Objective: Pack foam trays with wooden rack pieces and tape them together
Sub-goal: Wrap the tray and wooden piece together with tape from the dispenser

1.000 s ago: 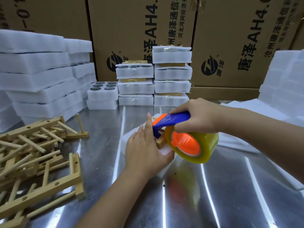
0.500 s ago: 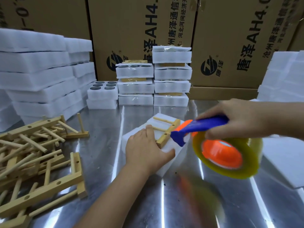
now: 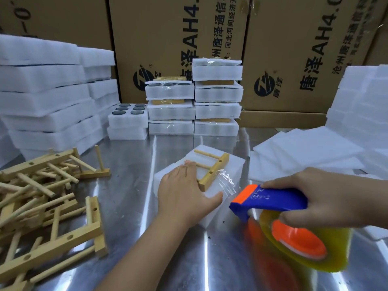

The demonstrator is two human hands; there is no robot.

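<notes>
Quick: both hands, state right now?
Left hand: open, flat on the white foam tray.
Right hand: holding the blue-and-orange tape dispenser.

Gap between rack pile (image 3: pixel 42 185) and foam tray (image 3: pixel 236 164)

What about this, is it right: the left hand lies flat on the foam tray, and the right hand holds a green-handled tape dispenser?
Not quite. In the head view the handle of the tape dispenser is blue, not green. The rest stands: the left hand lies flat on the foam tray, and the right hand holds the blue-handled tape dispenser.
</notes>
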